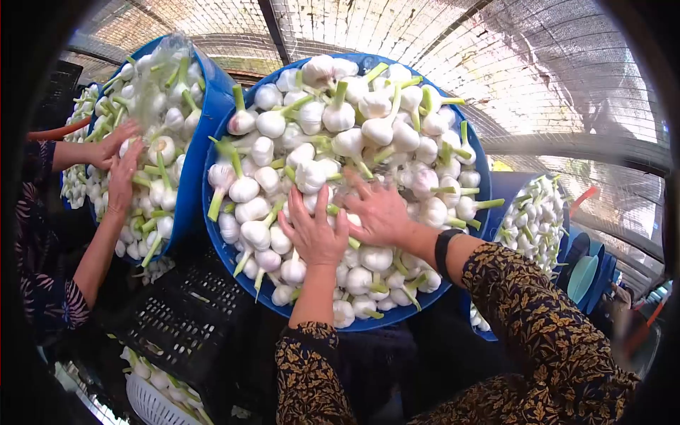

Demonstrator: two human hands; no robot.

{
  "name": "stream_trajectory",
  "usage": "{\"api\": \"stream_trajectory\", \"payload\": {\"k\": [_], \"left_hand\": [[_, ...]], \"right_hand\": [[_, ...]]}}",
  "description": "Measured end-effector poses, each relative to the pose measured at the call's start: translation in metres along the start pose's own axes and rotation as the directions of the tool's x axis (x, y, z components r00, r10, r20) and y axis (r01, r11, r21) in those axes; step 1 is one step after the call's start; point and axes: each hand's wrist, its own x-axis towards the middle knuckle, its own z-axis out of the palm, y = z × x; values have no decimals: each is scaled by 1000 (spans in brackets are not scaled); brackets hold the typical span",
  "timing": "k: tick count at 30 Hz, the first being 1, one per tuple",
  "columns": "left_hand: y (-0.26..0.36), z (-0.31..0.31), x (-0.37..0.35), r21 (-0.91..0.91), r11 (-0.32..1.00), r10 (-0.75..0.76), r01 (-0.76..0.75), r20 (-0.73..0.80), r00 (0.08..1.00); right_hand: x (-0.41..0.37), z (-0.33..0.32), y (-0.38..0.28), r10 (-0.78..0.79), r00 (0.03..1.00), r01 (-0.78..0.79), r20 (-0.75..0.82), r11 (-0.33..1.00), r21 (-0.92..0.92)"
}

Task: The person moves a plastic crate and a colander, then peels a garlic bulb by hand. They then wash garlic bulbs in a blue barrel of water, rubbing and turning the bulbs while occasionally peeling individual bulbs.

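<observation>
A round blue tub [484, 173] in front of me is heaped with white garlic bulbs [340, 115], many with short green stems. My left hand [316, 237] rests on the heap with its fingers spread, the fingertips at a garlic bulb [310, 177] near the middle. Just right of it, my right hand [379, 212] reaches in among the bulbs, fingers stretched apart and the tips partly down between them. Neither palm shows, and I see no bulb gripped in either hand. A dark band [444, 251] circles my right wrist.
At left, another person's hands [122, 177] are on garlic in a second blue tub [207, 92]. A third garlic-filled tub [533, 219] stands at right. Below left are a black crate [180, 304] and a white basket [150, 402] holding garlic. Wire mesh [538, 92] forms the back wall.
</observation>
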Motion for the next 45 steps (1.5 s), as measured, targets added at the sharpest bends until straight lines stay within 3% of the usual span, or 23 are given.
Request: {"api": "stream_trajectory", "payload": {"k": [1,2,6,8,11,14,15,18,19,22,23,24,25,26,27,28,30,33,36,37,40,45], "left_hand": [[1,2,3,21,1000,-2,2,-5,1000],[4,0,3,-7,1000,-4,4,-18,1000],[14,-9,-35,-50,999,2,-1,16,1000],[16,1,-38,-25,1000,10,-9,16,1000],[17,14,-22,130,991,-41,31,71,997],[21,11,-40,26,999,-31,30,41,999],[18,12,-44,-32,999,14,-13,10,1000],[18,24,-29,65,998,-21,19,36,999],[19,24,-24,89,996,-20,17,37,999],[27,7,-21,62,998,-34,29,81,996],[33,-5,-21,4,997,-75,76,166,983],[37,-16,-21,0,997,-74,75,164,984],[41,-32,-14,-118,990,-64,72,66,996],[42,-45,-7,-233,971,-68,59,-31,997],[39,-53,12,-176,983,-53,49,-20,998],[32,-52,38,-118,992,-40,39,-3,999],[15,-31,87,62,997,-34,34,-1,999],[16,-8,88,194,979,-80,60,98,992],[27,10,71,82,991,-108,102,69,992],[25,12,69,107,990,-99,89,93,991],[16,22,82,96,994,-64,53,111,992],[17,22,75,79,996,-46,35,146,988]], "right_hand": [[4,6,7,-38,999,37,-19,998,-58],[4,-1,2,31,998,-32,52,999,23],[-40,12,-3,-26,989,11,-142,994,-108],[-33,14,4,-34,995,18,-98,987,-160],[-11,10,17,73,991,-80,110,995,56],[-35,14,8,122,992,-122,36,992,-9],[-45,19,12,55,998,-58,-42,995,-84],[-25,27,26,19,997,-28,-73,992,-119],[-19,14,26,47,997,-46,53,999,-24],[-22,6,23,59,993,-58,102,998,-12],[-26,2,14,41,997,-46,-58,995,-91],[-31,-7,19,42,997,-48,-59,994,-95],[-24,-61,8,65,977,-65,205,998,-5],[-17,-94,4,60,886,-106,460,991,77],[-6,-100,13,-44,987,33,156,997,70],[12,-100,29,-155,976,161,-156,987,25],[73,-94,52,-276,853,155,-443,945,-289],[108,-55,66,-144,943,32,-302,938,-346],[77,-34,62,-107,977,57,-185,966,-253],[68,-35,58,-124,982,73,-140,944,-323],[85,-24,64,-145,975,85,-166,942,-324],[78,-28,62,-89,995,76,-37,959,-272]]}}
